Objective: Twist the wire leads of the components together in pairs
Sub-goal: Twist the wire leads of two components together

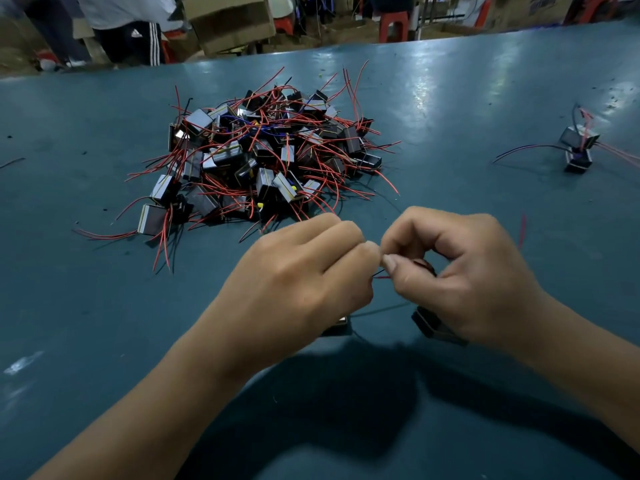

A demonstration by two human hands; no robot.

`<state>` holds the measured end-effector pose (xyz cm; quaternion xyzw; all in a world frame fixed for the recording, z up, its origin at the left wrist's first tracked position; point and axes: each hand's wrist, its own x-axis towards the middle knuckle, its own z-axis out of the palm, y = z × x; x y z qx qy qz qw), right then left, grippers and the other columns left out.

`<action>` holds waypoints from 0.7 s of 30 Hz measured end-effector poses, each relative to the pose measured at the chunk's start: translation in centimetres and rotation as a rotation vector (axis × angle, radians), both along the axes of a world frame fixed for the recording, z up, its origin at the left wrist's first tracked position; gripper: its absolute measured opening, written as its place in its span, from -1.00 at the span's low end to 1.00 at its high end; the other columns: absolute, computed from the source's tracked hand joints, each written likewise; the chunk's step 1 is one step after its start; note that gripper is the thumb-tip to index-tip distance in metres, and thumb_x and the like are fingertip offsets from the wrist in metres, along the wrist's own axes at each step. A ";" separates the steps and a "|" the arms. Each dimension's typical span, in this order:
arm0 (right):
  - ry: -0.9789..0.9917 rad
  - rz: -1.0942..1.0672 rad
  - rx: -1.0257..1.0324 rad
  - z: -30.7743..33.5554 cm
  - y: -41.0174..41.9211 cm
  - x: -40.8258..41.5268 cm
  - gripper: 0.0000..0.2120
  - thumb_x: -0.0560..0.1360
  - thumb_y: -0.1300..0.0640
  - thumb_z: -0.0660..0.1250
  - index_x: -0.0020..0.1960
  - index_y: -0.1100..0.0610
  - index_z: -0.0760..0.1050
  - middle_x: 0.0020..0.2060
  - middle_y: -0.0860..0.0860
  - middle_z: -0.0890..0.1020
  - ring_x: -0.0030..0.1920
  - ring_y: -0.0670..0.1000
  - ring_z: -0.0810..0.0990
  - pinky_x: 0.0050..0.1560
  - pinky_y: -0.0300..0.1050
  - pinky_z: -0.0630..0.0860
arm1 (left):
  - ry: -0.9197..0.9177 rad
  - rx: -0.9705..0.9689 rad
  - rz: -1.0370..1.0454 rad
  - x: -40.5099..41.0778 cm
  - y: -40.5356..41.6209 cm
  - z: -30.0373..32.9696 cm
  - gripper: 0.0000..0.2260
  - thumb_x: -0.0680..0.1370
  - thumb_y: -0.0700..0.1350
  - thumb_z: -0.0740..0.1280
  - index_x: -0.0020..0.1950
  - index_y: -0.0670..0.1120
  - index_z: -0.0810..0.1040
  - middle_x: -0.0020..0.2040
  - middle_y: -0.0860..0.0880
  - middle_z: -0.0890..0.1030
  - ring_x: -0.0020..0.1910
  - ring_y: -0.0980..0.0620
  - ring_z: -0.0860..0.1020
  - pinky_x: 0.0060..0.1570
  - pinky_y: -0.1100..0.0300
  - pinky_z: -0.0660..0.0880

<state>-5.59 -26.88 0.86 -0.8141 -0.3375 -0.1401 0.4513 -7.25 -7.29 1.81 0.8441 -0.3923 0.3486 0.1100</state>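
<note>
My left hand point(304, 275) and my right hand point(460, 271) meet fingertip to fingertip above the table, both pinching thin red and black wire leads point(380, 274) between them. One small dark component point(434, 327) hangs under my right hand. Another component point(337, 329) peeks out from under my left hand. A big pile of the same components point(263, 157) with red leads lies on the table beyond my hands.
The blue-green table point(104, 306) stretches wide on all sides. Two joined components point(578, 147) sit at the far right. A loose red wire point(522, 230) lies right of my right hand. Cardboard boxes, red stools and a person stand past the far edge.
</note>
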 end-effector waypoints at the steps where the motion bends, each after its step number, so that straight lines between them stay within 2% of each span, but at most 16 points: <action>1: 0.066 0.015 0.048 0.1 0.0 0.0 -0.91 0.41 0.20 0.36 -0.24 0.05 0.52 -0.45 0.05 0.50 -0.39 -0.03 0.43 -0.31 -0.30 0.38 | 0.004 -0.009 -0.002 0.0 0.0 0.0 -0.86 0.54 -0.34 0.33 -0.21 -0.27 0.62 -0.30 -0.15 0.54 -0.34 -0.15 0.48 -0.37 -0.03 0.47; 3: 0.094 0.018 0.064 0.2 0.2 -0.1 -0.89 0.41 0.20 0.37 -0.25 0.04 0.52 -0.46 0.09 0.49 -0.42 0.00 0.42 -0.33 -0.29 0.38 | 0.171 -0.127 -0.025 -0.3 0.1 0.3 -0.88 0.53 -0.29 0.33 -0.18 -0.23 0.62 -0.30 -0.08 0.54 -0.33 -0.08 0.49 -0.33 0.02 0.46; 5: 0.058 0.005 0.028 0.1 0.3 -0.2 -0.90 0.41 0.22 0.38 -0.24 0.05 0.53 -0.50 0.08 0.46 -0.46 -0.01 0.40 -0.35 -0.31 0.35 | 0.468 -0.322 -0.053 -0.3 0.0 0.6 -0.89 0.51 -0.18 0.33 -0.18 -0.16 0.61 -0.34 0.02 0.52 -0.37 0.04 0.46 -0.35 0.14 0.42; 7: -0.011 -0.025 -0.014 -0.1 0.3 -0.3 -0.93 0.40 0.21 0.39 -0.23 0.08 0.55 -0.52 0.03 0.43 -0.45 0.00 0.40 -0.33 -0.34 0.32 | 0.754 -0.516 -0.052 -0.3 0.0 0.5 -0.85 0.51 -0.11 0.31 -0.21 -0.12 0.61 -0.41 -0.01 0.50 -0.44 0.12 0.40 -0.43 0.24 0.32; 10: -0.128 -0.056 -0.073 -0.1 0.3 -0.2 -0.93 0.43 0.13 0.36 -0.22 0.10 0.56 -0.51 -0.02 0.43 -0.42 0.03 0.40 -0.21 -0.42 0.28 | 1.056 -0.726 -0.046 0.0 -0.3 0.3 -0.78 0.49 -0.13 0.25 -0.32 -0.08 0.60 -0.48 0.01 0.44 -0.49 0.07 0.29 -0.46 0.24 0.20; 12: -0.241 -0.057 -0.118 0.0 0.2 -0.2 -0.90 0.44 0.13 0.32 -0.22 0.12 0.56 -0.48 -0.07 0.41 -0.40 0.02 0.37 -0.18 -0.39 0.27 | 1.218 -0.816 -0.049 0.1 -0.5 0.4 -0.77 0.44 -0.12 0.24 -0.38 -0.08 0.59 -0.51 0.03 0.41 -0.52 0.08 0.26 -0.49 0.26 0.17; 14: -0.393 -0.051 -0.165 0.0 0.3 -0.1 -0.88 0.47 0.19 0.32 -0.22 0.16 0.57 -0.38 -0.17 0.32 -0.36 -0.04 0.27 -0.18 -0.32 0.27 | 1.361 -0.877 -0.064 0.1 -0.5 0.4 -0.79 0.39 -0.09 0.26 -0.40 -0.09 0.59 -0.52 0.02 0.38 -0.54 0.10 0.23 -0.51 0.29 0.13; 17: -0.563 -0.042 -0.172 -0.2 0.4 0.3 -0.86 0.49 0.27 0.34 -0.25 0.21 0.58 -0.28 -0.15 0.26 -0.26 -0.11 0.15 -0.24 -0.10 0.37 | 1.482 -0.891 -0.073 0.2 -0.2 0.6 -0.80 0.38 -0.11 0.25 -0.41 -0.09 0.59 -0.52 0.02 0.38 -0.54 0.09 0.19 -0.50 0.31 0.12; 21: -0.663 -0.032 -0.194 -0.2 0.3 0.5 -0.82 0.50 0.29 0.31 -0.27 0.22 0.57 -0.31 -0.09 0.28 -0.24 -0.08 0.15 -0.30 0.00 0.37 | 1.549 -0.891 -0.138 0.0 -0.1 0.8 -0.88 0.35 -0.15 0.30 -0.38 -0.05 0.57 -0.48 0.02 0.37 -0.51 0.07 0.18 -0.50 0.33 0.16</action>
